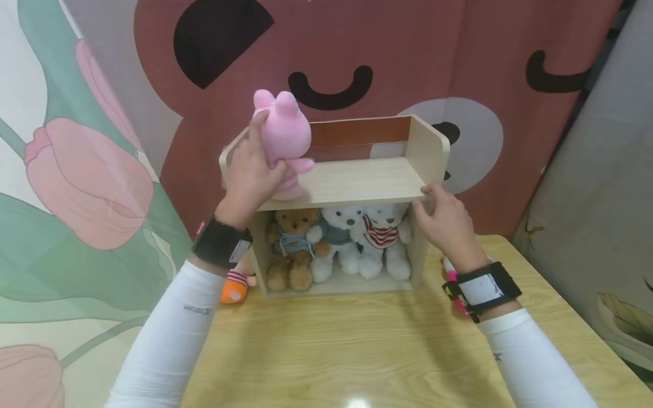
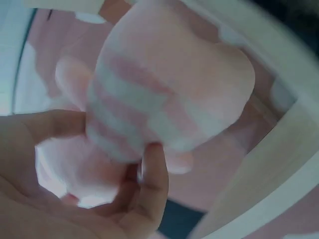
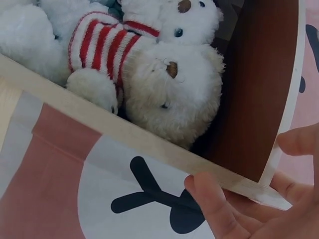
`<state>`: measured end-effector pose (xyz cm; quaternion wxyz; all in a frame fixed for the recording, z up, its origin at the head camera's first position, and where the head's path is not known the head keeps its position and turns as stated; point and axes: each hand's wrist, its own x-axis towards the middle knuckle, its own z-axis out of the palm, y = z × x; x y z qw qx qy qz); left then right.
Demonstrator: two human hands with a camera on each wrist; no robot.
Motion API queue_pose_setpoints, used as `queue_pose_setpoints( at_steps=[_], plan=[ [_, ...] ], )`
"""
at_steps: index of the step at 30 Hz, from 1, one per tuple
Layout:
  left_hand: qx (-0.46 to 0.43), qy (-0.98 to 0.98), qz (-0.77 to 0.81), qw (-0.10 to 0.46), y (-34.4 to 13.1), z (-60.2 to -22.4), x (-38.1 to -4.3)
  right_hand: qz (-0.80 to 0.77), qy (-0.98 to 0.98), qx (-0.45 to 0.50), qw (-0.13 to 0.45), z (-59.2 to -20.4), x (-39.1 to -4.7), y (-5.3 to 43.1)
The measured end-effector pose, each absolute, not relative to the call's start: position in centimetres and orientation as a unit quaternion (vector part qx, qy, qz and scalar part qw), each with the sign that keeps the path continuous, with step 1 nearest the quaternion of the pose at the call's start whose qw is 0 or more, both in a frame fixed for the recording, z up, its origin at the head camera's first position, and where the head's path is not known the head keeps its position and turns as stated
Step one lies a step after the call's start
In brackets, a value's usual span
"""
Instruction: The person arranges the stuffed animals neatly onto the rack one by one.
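Observation:
My left hand (image 1: 252,173) grips a pink plush toy (image 1: 285,133) with two rounded ears, holding it upright above the left end of a wooden shelf's (image 1: 364,175) upper board. Pink and white stripes circle the toy's lower body, seen close in the left wrist view. With the right hand (image 1: 449,224) I hold the shelf's right front edge, where the upper board meets the side panel; the thumb and fingers lie about that corner in the right wrist view. Below, a brown teddy bear (image 1: 293,241) and two white teddy bears (image 1: 336,238) (image 1: 385,232) sit side by side.
An orange and striped toy (image 1: 234,286) stands left of the shelf, partly behind my left wrist. Another toy with pink parts (image 1: 451,272) is mostly hidden behind the right wrist. The wooden table (image 1: 326,345) extends in front, and a printed curtain (image 1: 418,51) hangs behind.

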<state>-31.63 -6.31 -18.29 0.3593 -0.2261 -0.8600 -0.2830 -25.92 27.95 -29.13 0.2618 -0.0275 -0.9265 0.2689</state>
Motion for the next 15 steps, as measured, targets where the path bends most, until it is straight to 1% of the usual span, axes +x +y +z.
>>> queue_pose_setpoints(
  at_steps=[3,10,15],
  plan=[
    [-0.222,-0.867,-0.303,0.326,-6.4,-19.0,-32.3,0.265,-0.926,-0.030,0.265,-29.1,-26.0,27.8],
    [-0.188,-0.850,-0.379,0.314,-5.9,-19.7,-33.1,0.263,-0.929,-0.036,0.257,-29.1,-25.9,27.7],
    [-0.178,-0.852,-0.427,0.246,-6.6,-18.7,-33.7,0.264,-0.928,-0.035,0.261,-29.1,-26.0,27.8]
  ],
)
